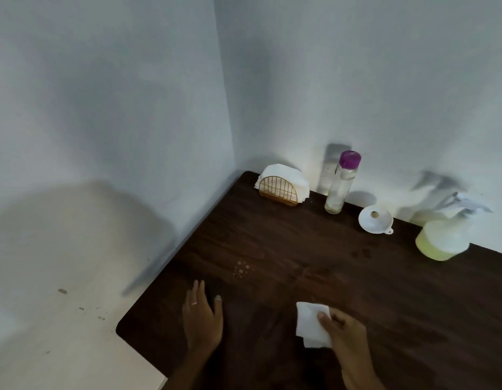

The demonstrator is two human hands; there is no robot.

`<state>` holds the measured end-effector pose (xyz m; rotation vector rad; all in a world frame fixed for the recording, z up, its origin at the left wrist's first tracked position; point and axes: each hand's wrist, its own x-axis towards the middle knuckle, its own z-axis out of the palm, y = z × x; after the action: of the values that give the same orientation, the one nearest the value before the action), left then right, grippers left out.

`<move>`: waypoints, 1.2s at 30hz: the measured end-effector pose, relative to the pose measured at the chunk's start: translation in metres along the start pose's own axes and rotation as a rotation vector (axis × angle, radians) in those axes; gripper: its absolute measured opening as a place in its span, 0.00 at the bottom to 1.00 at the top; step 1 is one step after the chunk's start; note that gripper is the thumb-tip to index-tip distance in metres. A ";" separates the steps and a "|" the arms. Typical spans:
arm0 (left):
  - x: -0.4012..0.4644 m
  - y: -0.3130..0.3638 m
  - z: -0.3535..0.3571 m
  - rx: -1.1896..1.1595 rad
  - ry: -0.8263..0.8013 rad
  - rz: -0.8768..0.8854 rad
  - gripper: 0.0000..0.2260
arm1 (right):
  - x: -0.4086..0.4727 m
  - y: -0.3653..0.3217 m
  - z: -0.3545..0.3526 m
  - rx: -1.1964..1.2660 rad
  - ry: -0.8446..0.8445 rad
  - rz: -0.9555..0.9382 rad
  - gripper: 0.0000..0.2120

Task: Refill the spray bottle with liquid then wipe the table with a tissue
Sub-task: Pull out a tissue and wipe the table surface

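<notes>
A folded white tissue (311, 323) is pinched in my right hand (346, 343) just above the dark wooden table (300, 249), near its front. My left hand (202, 319) lies flat and open on the table to the left of it, a ring on one finger. A small patch of spray droplets (242, 270) sits on the wood just beyond my left hand. The spray bottle (445, 235), blurred, stands at the far right with yellowish liquid in its base. A clear bottle with a purple cap (342, 182), almost drained, stands by the back wall.
A white funnel (374, 219) lies on the table between the two bottles. A gold wire holder with white tissues (282, 185) stands in the back corner. Walls close off the back and the left; the table's left edge drops to a pale floor.
</notes>
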<state>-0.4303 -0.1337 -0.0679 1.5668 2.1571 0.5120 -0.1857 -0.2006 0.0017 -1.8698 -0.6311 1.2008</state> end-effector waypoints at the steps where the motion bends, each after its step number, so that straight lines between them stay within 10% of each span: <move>1: 0.009 -0.007 0.001 0.053 -0.006 0.021 0.25 | 0.008 -0.001 0.001 -0.036 0.018 -0.033 0.11; 12: 0.044 -0.036 0.015 0.200 0.105 0.162 0.28 | 0.120 -0.048 0.055 -0.414 0.295 -0.424 0.14; 25: 0.046 -0.039 0.019 0.204 0.096 0.157 0.27 | 0.146 -0.041 0.174 -1.058 -0.176 -0.713 0.26; 31: 0.046 -0.039 0.018 0.188 0.087 0.173 0.27 | 0.093 0.008 0.201 -1.283 -0.529 -1.312 0.26; 36: 0.047 -0.039 0.018 0.185 0.097 0.170 0.27 | 0.117 -0.006 0.167 -1.163 -0.735 -1.172 0.22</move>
<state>-0.4643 -0.0999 -0.1096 1.8731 2.2074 0.4610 -0.2877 -0.0491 -0.0888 -1.1753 -2.7645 0.6102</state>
